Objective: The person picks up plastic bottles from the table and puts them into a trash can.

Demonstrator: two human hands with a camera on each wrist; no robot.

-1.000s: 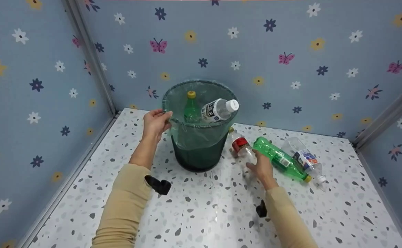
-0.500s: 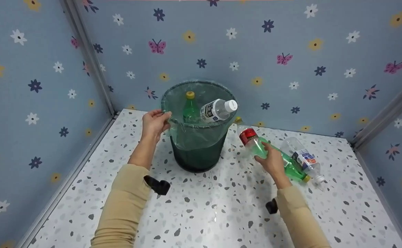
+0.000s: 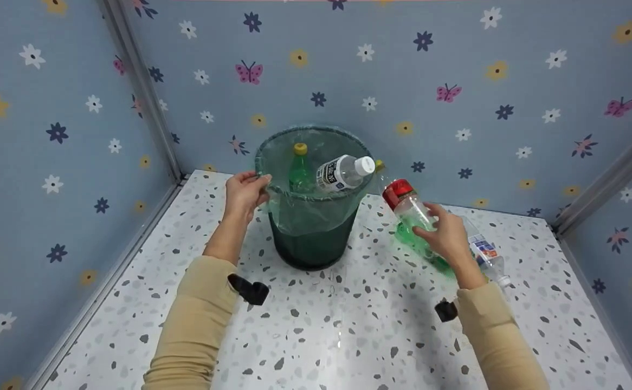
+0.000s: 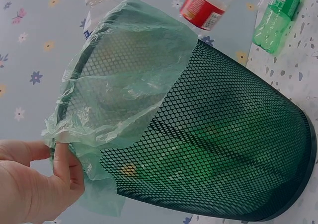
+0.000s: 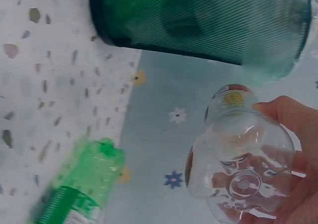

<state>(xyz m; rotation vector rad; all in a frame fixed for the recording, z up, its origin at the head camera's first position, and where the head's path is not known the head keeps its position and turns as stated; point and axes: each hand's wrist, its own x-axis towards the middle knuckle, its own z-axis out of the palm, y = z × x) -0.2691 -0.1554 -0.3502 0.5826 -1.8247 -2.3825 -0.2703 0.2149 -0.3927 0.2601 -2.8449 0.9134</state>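
At the rim of a dark green mesh waste bin (image 3: pixel 310 252), my left hand (image 3: pixel 244 197) pinches the edge of the thin green bin liner (image 4: pixel 129 80) between thumb and fingers. My right hand (image 3: pixel 449 235) grips a clear plastic bottle (image 3: pixel 401 194) with a red label by its lower end. That bottle is raised and tilted to the right of the bin, its yellow cap near the rim; its base (image 5: pixel 243 179) faces the right wrist camera. Inside the bin stand a green bottle (image 3: pixel 300 173) with a yellow cap and a clear bottle (image 3: pixel 343 173) with a white cap.
Beneath my right hand another green bottle (image 3: pixel 416 244) lies on the speckled surface (image 3: pixel 316 325), partly hidden. Beside it lies a clear bottle (image 3: pixel 483 246) with a white and blue label. Flower-patterned walls (image 3: pixel 392 70) stand behind and at both sides.
My right hand has lifted the red-labelled bottle off the surface and moved it up and to the right. The left hand keeps its grip on the liner at the rim.
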